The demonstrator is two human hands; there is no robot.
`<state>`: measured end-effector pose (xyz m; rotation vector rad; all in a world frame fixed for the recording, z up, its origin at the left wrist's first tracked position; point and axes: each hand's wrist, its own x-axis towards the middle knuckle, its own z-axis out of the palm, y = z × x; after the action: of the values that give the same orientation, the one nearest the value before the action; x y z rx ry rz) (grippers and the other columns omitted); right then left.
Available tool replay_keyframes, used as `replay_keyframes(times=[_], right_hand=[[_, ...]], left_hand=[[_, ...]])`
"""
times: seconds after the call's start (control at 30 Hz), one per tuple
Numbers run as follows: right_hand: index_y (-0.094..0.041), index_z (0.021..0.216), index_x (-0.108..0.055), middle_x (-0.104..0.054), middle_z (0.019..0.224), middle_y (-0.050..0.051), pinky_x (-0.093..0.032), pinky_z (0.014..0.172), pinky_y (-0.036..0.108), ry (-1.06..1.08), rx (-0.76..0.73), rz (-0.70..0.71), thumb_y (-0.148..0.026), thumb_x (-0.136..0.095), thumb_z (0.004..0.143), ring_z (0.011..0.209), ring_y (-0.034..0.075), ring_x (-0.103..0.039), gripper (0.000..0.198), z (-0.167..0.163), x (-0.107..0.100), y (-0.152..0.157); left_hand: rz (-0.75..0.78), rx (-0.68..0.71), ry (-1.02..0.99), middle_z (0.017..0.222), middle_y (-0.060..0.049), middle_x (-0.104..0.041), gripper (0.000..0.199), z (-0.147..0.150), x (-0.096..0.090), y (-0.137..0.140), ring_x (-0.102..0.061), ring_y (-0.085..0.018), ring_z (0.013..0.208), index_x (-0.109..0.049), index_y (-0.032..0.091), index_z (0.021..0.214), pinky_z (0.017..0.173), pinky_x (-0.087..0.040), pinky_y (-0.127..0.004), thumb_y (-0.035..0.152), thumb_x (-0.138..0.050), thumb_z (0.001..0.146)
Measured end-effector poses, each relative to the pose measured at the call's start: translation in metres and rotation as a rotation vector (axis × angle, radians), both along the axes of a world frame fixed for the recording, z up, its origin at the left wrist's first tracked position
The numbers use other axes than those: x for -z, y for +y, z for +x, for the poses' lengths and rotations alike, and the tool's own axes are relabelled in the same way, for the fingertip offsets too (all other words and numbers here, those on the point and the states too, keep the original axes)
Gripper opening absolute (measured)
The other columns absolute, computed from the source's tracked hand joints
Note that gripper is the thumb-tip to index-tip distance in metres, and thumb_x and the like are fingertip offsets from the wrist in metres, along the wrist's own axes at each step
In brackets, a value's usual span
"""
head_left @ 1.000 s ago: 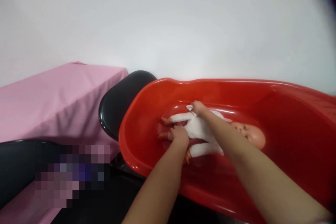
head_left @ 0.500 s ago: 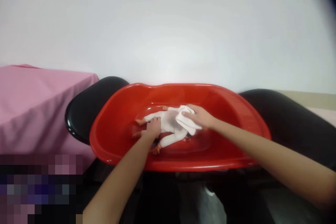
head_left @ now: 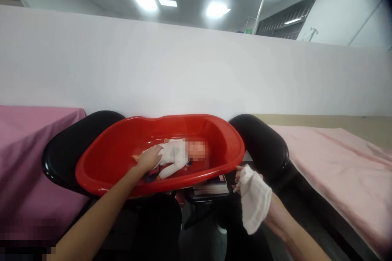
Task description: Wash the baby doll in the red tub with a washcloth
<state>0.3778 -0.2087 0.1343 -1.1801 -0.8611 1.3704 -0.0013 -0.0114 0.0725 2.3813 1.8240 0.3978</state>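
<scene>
A baby doll (head_left: 173, 151) in white long-sleeved clothing lies on its back inside a red plastic baby bath (head_left: 226, 134), its head toward the right. My left hand (head_left: 150, 158) is over the doll's hips and upper legs, fingers curled onto the white clothing. Outside the bath, just beyond its right front rim, my right hand (head_left: 237, 177) has a white cloth (head_left: 254, 200) that drapes over the hand and hangs beside the wrist. The fingers of this hand are bent and partly hidden by the cloth.
Black chair seats or backs (head_left: 260, 142) flank the bath on both sides. Beds or tables with pink covers (head_left: 337, 159) stand left and right. Books (head_left: 211, 187) lie beneath the front rim. Behind the bath rises a white partition (head_left: 183, 69).
My right hand has left the doll's upper body with the white cloth and come out past the bath's front rim. My left hand stays on the doll. The view has tilted up.
</scene>
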Motion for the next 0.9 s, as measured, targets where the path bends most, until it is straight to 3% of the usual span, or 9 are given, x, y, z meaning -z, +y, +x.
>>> replay_keyframes(times=[0.1,0.2,0.23,0.3,0.43,0.57,0.73,0.83,0.9], right_hand=[[-0.024,0.122,-0.063,-0.069,0.111,0.006,-0.049,0.095,0.035,0.32,0.057,-0.104,-0.058,-0.065,0.077,0.099,0.022,-0.064,0.057,-0.03,0.009,-0.007],[-0.028,0.127,-0.057,-0.069,0.105,0.003,-0.05,0.088,0.032,0.445,0.005,-0.034,-0.046,-0.071,0.077,0.089,0.018,-0.064,0.055,-0.065,0.012,-0.006],[-0.03,0.129,-0.055,-0.069,0.104,0.002,-0.05,0.085,0.031,0.46,-0.034,-0.007,-0.043,-0.071,0.078,0.087,0.017,-0.064,0.054,-0.077,0.012,-0.005],[-0.031,0.13,-0.054,-0.067,0.106,0.003,-0.049,0.078,0.029,0.434,-0.167,0.022,-0.042,-0.07,0.079,0.084,0.016,-0.063,0.054,-0.095,0.014,-0.006],[-0.029,0.119,-0.059,-0.062,0.108,0.003,-0.046,0.076,0.026,0.159,-0.366,0.112,-0.036,-0.074,0.075,0.09,0.016,-0.059,0.046,-0.109,0.024,-0.01],[-0.024,0.098,-0.062,-0.058,0.105,0.002,-0.042,0.087,0.029,-0.163,-0.337,0.202,-0.029,-0.075,0.073,0.098,0.018,-0.056,0.029,-0.099,0.035,-0.014],[-0.02,0.072,-0.049,-0.056,0.089,0.001,-0.039,0.084,0.028,-0.373,-0.233,0.269,-0.023,-0.063,0.079,0.089,0.016,-0.053,0.017,-0.084,0.054,-0.023],[-0.02,0.076,-0.047,-0.053,0.084,0.0,-0.039,0.075,0.027,-0.32,-0.292,0.2,-0.029,-0.059,0.084,0.08,0.015,-0.049,0.017,-0.082,0.063,-0.03],[-0.021,0.08,-0.048,-0.049,0.083,-0.001,-0.038,0.072,0.026,-0.297,-0.285,0.174,-0.037,-0.057,0.086,0.078,0.014,-0.046,0.02,-0.079,0.062,-0.032]], left_hand=[[0.13,0.033,-0.299,0.116,-0.013,-0.063,0.033,0.027,-0.018,-0.056,-0.055,-0.025,0.112,-0.062,0.013,0.112,0.102,-0.038,-0.04,0.021,-0.039,0.09],[0.128,0.167,-0.71,0.102,-0.008,-0.067,0.023,0.072,-0.026,-0.137,-0.059,-0.022,0.101,-0.066,0.018,0.096,0.097,-0.043,-0.038,0.029,-0.045,0.092],[0.041,0.186,-0.857,0.105,-0.007,-0.066,0.021,0.087,-0.025,-0.163,-0.06,-0.021,0.101,-0.065,0.02,0.102,0.096,-0.045,-0.036,0.032,-0.053,0.09],[-0.224,0.189,-1.211,0.121,-0.009,-0.062,0.049,0.114,-0.022,-0.204,-0.061,-0.021,0.104,-0.05,0.025,0.13,0.089,-0.049,-0.034,0.035,-0.063,0.084],[-0.402,0.001,-1.603,0.112,-0.008,-0.063,0.038,0.136,-0.02,-0.237,-0.061,-0.019,0.098,-0.054,0.023,0.122,0.088,-0.048,-0.032,0.037,-0.061,0.087],[-0.284,-0.151,-1.547,0.097,-0.005,-0.061,0.025,0.124,-0.012,-0.24,-0.058,-0.017,0.087,-0.061,0.017,0.089,0.076,-0.048,-0.026,0.041,-0.066,0.082],[-0.217,-0.112,-1.247,0.108,-0.008,-0.062,0.024,0.106,-0.004,-0.246,-0.055,-0.023,0.109,-0.059,0.018,0.082,0.094,-0.042,-0.032,0.042,-0.06,0.085],[-0.262,-0.11,-1.099,0.088,-0.004,-0.063,0.028,0.102,-0.004,-0.253,-0.058,-0.019,0.087,-0.059,0.018,0.083,0.081,-0.046,-0.029,0.046,-0.057,0.086],[-0.18,-0.165,-0.991,0.074,-0.001,-0.057,0.031,0.1,-0.004,-0.259,-0.055,-0.016,0.075,-0.056,0.019,0.076,0.074,-0.045,-0.026,0.048,-0.057,0.084]])
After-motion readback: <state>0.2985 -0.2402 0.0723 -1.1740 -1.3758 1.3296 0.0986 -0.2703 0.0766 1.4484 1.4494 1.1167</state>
